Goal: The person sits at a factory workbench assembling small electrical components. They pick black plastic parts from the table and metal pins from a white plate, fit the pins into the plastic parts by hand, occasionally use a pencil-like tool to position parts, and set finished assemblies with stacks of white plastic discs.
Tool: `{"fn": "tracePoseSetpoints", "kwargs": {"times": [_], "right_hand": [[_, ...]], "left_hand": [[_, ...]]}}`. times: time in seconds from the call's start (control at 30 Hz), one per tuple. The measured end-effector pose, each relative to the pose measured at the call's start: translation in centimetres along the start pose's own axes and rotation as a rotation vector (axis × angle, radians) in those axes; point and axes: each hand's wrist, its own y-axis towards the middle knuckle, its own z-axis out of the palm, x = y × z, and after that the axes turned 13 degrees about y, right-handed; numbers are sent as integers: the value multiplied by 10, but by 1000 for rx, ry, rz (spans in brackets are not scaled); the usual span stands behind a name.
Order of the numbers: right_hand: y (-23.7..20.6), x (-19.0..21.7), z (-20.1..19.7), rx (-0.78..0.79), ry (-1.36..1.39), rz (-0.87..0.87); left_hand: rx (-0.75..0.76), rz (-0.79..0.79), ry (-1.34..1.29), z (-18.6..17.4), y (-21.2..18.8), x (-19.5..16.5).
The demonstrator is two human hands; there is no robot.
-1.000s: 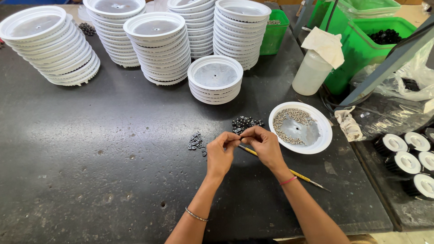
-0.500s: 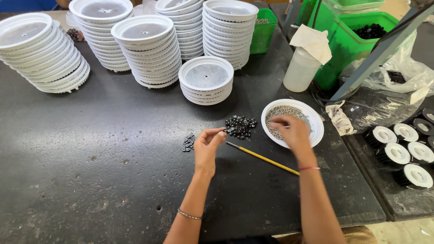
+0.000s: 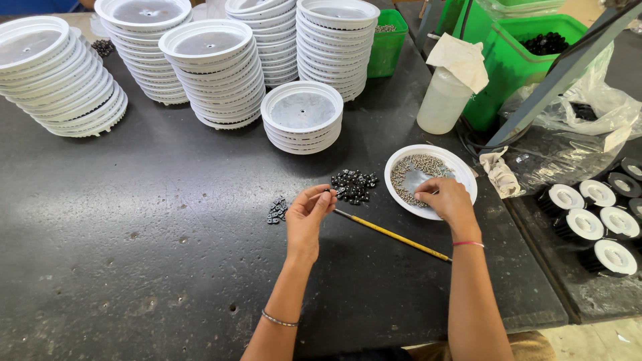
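Observation:
My left hand point(image 3: 309, 212) hovers over the dark table and pinches a small black part between thumb and fingertips, beside a pile of small black parts point(image 3: 354, 185). My right hand point(image 3: 445, 198) reaches into a white dish point(image 3: 463, 168) of tiny silver beads point(image 3: 408, 171), fingertips down among them; whether it grips any is hidden. A thin yellow stick point(image 3: 391, 234) lies on the table between my two hands. A smaller cluster of black parts point(image 3: 277, 210) sits left of my left hand.
Tall stacks of white round lids point(image 3: 215, 70) line the back, with a low stack point(image 3: 302, 115) in front. A translucent bottle with a cloth point(image 3: 445, 97), green bins point(image 3: 535, 47) and black-and-white spools point(image 3: 588, 220) stand at the right. The table edge point(image 3: 535, 267) drops off right.
My hands, together at the stick one second ago, have parted. The right hand moved right into the bead dish, leaving the stick on the table. The left hand keeps its small black part.

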Motion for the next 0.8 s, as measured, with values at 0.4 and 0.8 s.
{"fn": "tracePoseSetpoints", "kwargs": {"times": [0.4, 0.8], "right_hand": [[-16, 67, 65, 257, 953, -149], [-40, 95, 84, 347, 1031, -53]], "left_hand": [[33, -51, 30, -2, 5, 3], [-11, -85, 153, 5, -2, -7]]}}
